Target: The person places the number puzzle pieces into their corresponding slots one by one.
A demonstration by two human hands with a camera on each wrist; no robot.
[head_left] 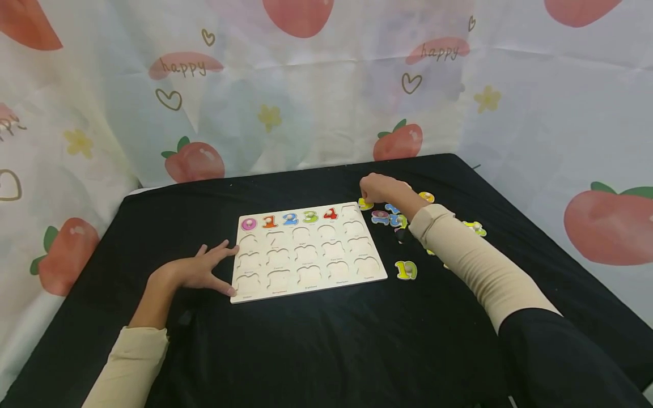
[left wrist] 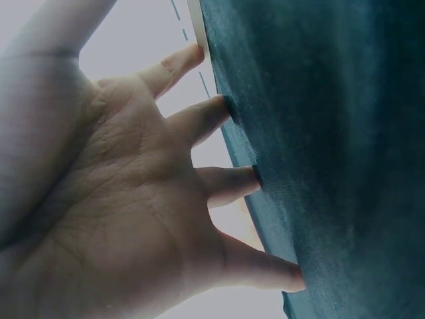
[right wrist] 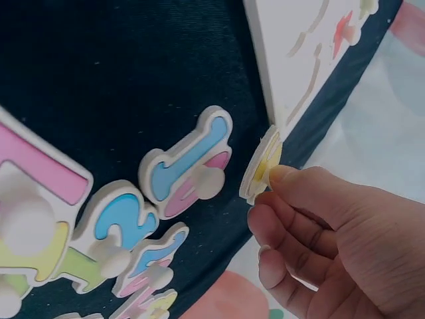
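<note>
By the far right corner of the board (head_left: 314, 243), the right hand (head_left: 377, 188) is pinching a yellow piece (right wrist: 261, 163). Board-filling is seemingly happening, probably needing careful lining-up next; the left hand (head_left: 196, 271) is only touching the edge.

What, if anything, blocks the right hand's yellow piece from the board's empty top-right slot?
Nothing visible. The yellow piece, pinched by the right hand, is beside the board, near the empty slot; other loose pieces lie to its right, off that path.

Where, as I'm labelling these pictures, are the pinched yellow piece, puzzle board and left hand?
Yellow piece (right wrist: 267, 158), right wrist view: yellow face.
Puzzle board (head_left: 296, 289), head view: bare front border.
Left hand (head_left: 195, 273), head view: its back.
</note>
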